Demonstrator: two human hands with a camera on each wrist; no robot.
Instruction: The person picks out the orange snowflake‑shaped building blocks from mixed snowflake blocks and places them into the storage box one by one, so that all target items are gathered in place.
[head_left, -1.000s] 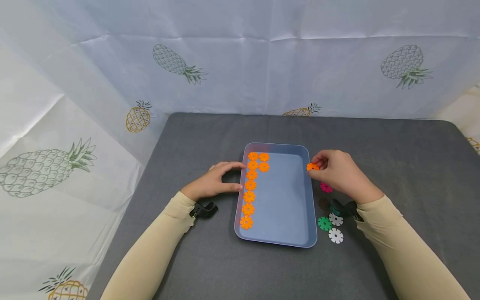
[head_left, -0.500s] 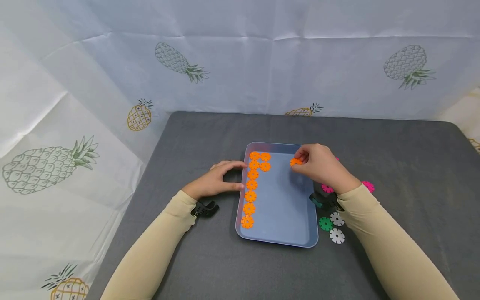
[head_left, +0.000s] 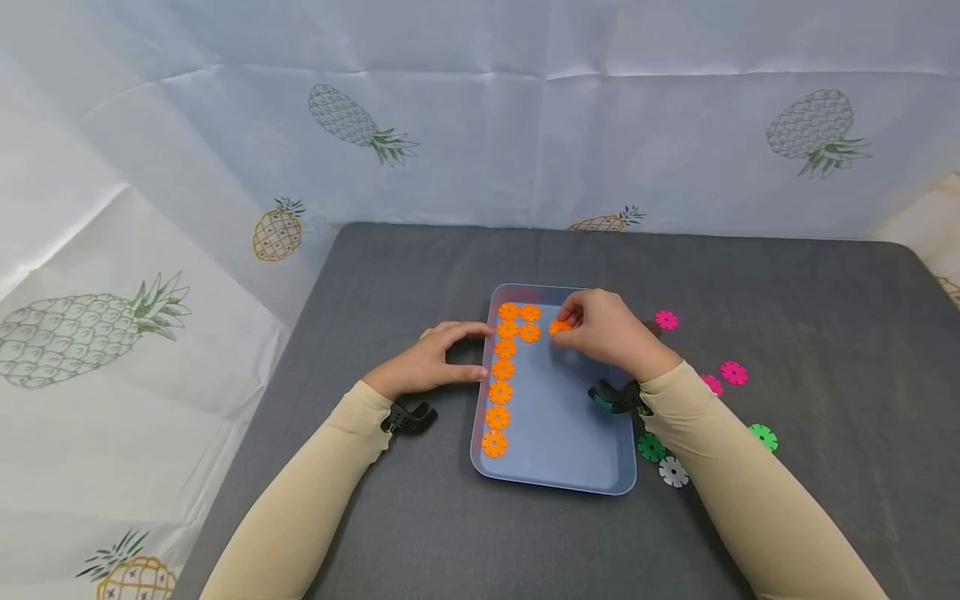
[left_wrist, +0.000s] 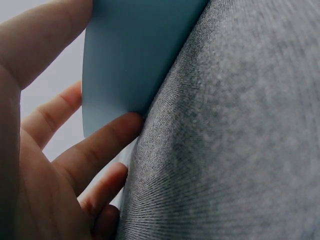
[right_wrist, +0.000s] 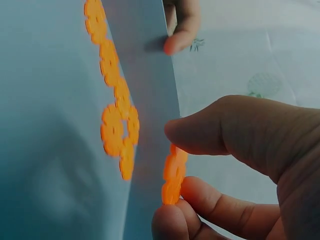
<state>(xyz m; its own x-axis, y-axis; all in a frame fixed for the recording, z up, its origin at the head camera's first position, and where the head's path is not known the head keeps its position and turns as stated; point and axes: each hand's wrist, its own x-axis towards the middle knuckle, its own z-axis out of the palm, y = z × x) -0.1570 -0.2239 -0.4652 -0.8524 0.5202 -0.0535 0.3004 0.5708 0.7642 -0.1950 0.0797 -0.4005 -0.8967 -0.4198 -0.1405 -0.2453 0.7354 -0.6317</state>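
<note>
Thumb and fingertips of my right hand [head_left: 611, 333] pinch an orange notched disc [right_wrist: 175, 172] above the upper part of a shallow blue tray [head_left: 570, 433]. The tray lies on the grey table. Along its left wall runs a column of orange notched discs [head_left: 500, 392]. Two more discs [head_left: 529, 332] sit beside the top of that column. My left hand [head_left: 427, 364] is at the tray's left side with thumb and fingers spread. In the left wrist view, its fingertips touch the tray's outer wall [left_wrist: 130, 55].
Right of the tray lie loose discs: pink ones [head_left: 734, 372], a dark green one [head_left: 651, 447], a white one [head_left: 674, 472] and a lighter green one [head_left: 763, 437]. My right forearm covers part of that area. A pineapple-print sheet [head_left: 525, 150] hangs behind the grey table [head_left: 420, 533].
My right hand has carried the orange disc left, from the tray's right rim to over the tray, near the two-disc column. My left hand has stayed at the left wall.
</note>
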